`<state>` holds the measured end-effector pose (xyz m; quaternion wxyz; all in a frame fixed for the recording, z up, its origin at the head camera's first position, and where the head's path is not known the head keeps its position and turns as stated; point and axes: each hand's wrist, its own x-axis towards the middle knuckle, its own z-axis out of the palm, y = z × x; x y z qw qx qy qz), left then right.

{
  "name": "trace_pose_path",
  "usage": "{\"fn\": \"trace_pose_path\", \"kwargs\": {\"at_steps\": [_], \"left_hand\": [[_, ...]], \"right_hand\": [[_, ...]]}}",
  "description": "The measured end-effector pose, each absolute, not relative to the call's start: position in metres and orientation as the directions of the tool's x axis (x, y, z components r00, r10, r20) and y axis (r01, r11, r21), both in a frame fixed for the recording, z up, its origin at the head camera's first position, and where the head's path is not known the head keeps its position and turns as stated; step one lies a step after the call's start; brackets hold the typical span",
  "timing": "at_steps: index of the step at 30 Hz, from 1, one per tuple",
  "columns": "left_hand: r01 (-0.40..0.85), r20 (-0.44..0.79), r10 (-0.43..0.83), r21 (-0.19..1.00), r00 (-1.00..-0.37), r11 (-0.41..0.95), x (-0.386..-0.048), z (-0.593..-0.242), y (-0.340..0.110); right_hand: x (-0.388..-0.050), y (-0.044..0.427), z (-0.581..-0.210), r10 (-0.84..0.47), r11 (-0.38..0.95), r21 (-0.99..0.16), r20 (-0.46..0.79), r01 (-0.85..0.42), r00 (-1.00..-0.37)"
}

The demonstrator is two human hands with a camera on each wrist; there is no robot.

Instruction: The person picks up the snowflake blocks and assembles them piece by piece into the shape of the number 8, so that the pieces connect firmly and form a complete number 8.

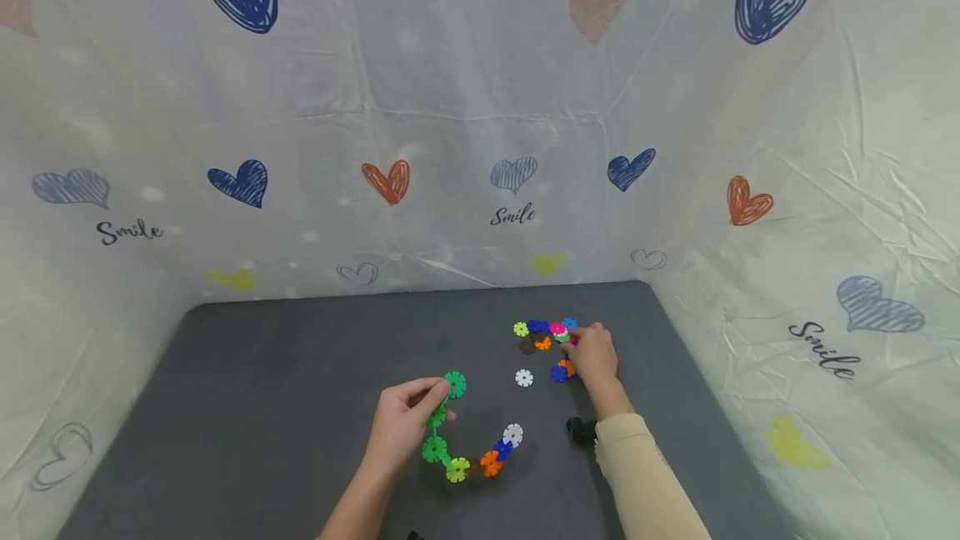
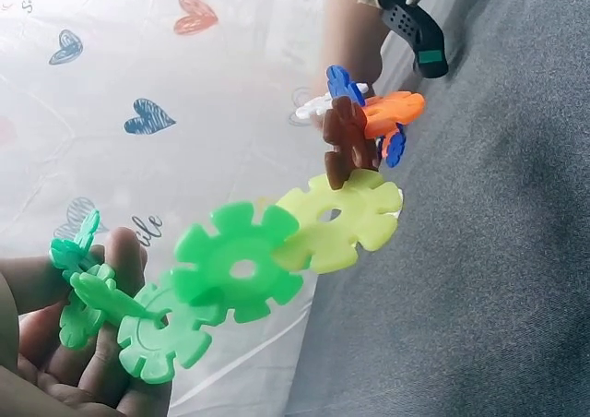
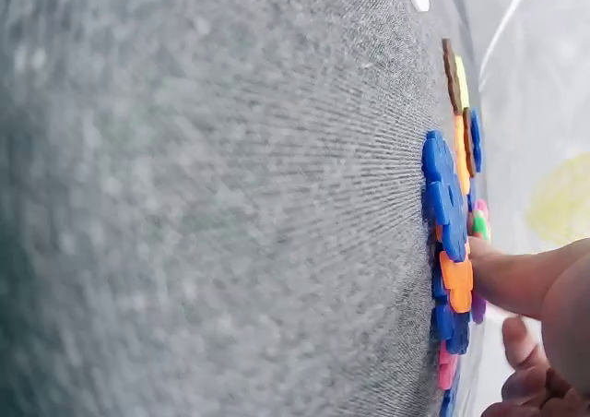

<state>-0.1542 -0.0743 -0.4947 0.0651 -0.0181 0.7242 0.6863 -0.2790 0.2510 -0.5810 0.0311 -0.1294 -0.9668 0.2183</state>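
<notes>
In the head view my left hand (image 1: pixel 405 419) pinches the green end of a chain of interlocking flower-shaped discs (image 1: pixel 434 449). The chain hangs in a curve above the table: several green discs, then a yellow-green disc (image 2: pixel 341 219), a brown disc (image 2: pixel 348 143), an orange disc (image 1: pixel 491 463), a blue one and a white disc (image 1: pixel 513 435) at the free end. My right hand (image 1: pixel 596 357) reaches into a loose pile of coloured discs (image 1: pixel 538 327) at the table's back right. Its thumb (image 3: pixel 516 279) touches the pile; the other fingertips are partly hidden.
A single white disc (image 1: pixel 524 377) lies on the dark grey table (image 1: pixel 300 373), between the pile and the chain. Blue and orange discs (image 1: pixel 559 373) lie close to my right wrist. A black wrist device (image 1: pixel 580 431) sits at the right sleeve. Heart-printed cloth (image 1: pixel 450 190) hangs around the table.
</notes>
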Motion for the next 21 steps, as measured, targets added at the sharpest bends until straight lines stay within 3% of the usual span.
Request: {"fn": "trace_pose_path", "kwargs": {"at_steps": [7,13,21], "left_hand": [[-0.114,-0.116,0.054,0.992,-0.992,0.048,-0.153,-0.494,-0.074],[-0.109,-0.113,0.059,0.992,-0.992,0.066,-0.153,-0.494,-0.075],[-0.099,-0.104,0.067,0.992,-0.992,0.073,-0.152,-0.495,-0.075]], "right_hand": [[-0.277,0.25,-0.579,0.238,0.831,-0.52,0.009,0.199,-0.971],[-0.271,0.242,-0.569,0.165,0.903,-0.415,0.092,0.113,-0.982],[-0.276,0.238,-0.573,0.062,0.939,-0.342,0.083,0.03,-0.995]]}}
